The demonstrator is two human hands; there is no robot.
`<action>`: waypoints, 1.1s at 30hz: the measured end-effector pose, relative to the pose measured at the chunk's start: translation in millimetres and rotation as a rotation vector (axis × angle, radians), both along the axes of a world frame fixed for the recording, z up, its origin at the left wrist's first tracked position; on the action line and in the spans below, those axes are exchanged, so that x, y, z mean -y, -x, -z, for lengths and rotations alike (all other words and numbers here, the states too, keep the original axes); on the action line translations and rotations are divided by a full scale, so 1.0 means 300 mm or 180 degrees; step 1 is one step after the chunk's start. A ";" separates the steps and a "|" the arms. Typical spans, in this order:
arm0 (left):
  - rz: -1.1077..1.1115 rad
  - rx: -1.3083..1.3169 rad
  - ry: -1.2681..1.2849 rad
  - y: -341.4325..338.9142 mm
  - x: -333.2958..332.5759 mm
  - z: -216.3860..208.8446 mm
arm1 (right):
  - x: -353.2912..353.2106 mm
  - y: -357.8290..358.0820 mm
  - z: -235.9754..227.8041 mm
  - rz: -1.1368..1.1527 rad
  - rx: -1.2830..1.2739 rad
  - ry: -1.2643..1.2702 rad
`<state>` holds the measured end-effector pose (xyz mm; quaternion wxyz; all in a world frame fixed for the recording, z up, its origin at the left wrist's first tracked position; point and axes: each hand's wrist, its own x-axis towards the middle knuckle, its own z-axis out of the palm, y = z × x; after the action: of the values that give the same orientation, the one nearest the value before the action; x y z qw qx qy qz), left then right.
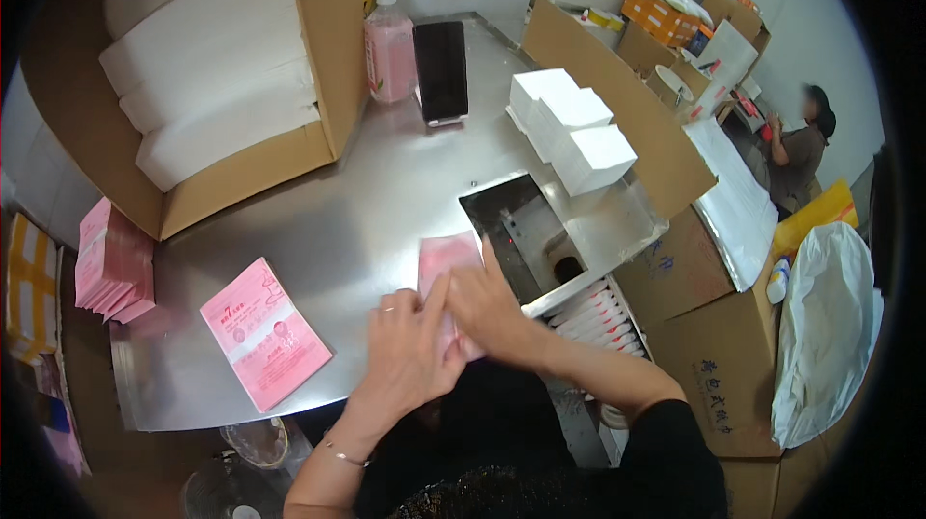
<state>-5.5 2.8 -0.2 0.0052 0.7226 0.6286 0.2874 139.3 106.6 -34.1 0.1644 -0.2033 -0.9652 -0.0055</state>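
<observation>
The left hand (410, 345) and the right hand (484, 312) are touching each other over a pink packet (448, 251), near the front of the shiny table (367, 210), but I cannot tell if their fingers are pinching it. A pink paper pile (265, 334) is lying to the left.

Pink bottle (391, 56) beside black phone (441, 72)

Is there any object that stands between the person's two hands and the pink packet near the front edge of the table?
Nothing visible does: the left hand and the right hand are both on the pink packet. The flat pink stack lies off to their left, not in between.
</observation>
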 end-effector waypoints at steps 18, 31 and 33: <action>-0.1676 0.0037 -0.0164 0.316 0.335 -0.070 | -0.510 -0.357 -0.154 0.1735 -0.1390 -0.1395; -0.1572 -0.0331 -0.0131 0.261 0.223 -0.143 | -0.363 -0.339 -0.166 0.2197 -0.1017 -0.1436; -0.0862 0.0017 -0.0155 0.142 0.146 -0.116 | -0.370 -0.327 -0.167 0.2365 -0.0846 -0.1057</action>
<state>-48.2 -40.9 34.7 -0.0495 0.6304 0.7132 0.3026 237.4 217.7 16.2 0.3047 -0.5070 -0.7828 -0.1934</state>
